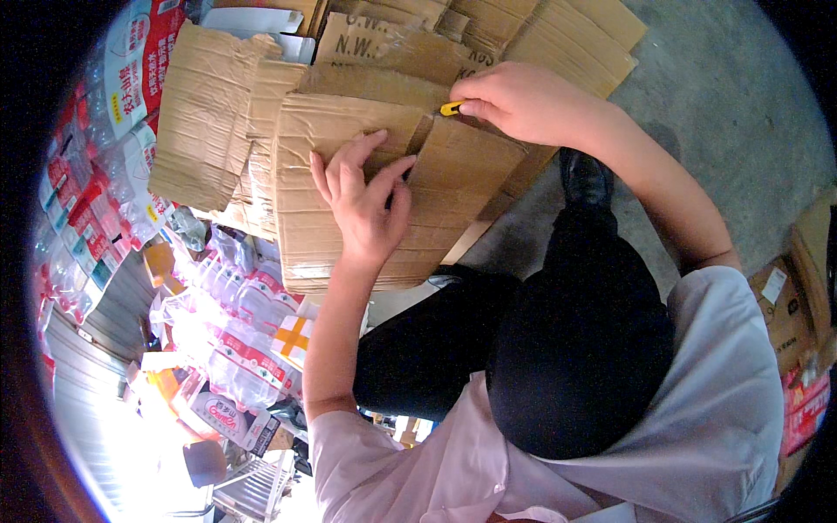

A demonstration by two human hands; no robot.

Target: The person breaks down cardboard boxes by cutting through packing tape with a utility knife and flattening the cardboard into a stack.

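A yellow utility knife (452,108) is gripped in my right hand (510,98), its tip at the edge of a slit in a brown cardboard sheet (349,235). The blade itself is too small to make out clearly. My left hand (362,187) rests on the same sheet with fingers spread, just left of the slit, holding nothing. The sheet lies on a stack of flattened cardboard (366,44), and printed lettering shows on a piece behind it. Another torn brown flap (200,118) covers the left side of the stack.
Shrink-wrapped packs of bottles (131,78) are piled at the far left, with more wrapped packs (253,296) below. Grey concrete floor (724,113) lies to the right. My black shoe (586,179) is close to the stack's right edge. Cardboard boxes (789,314) stand at the right rim.
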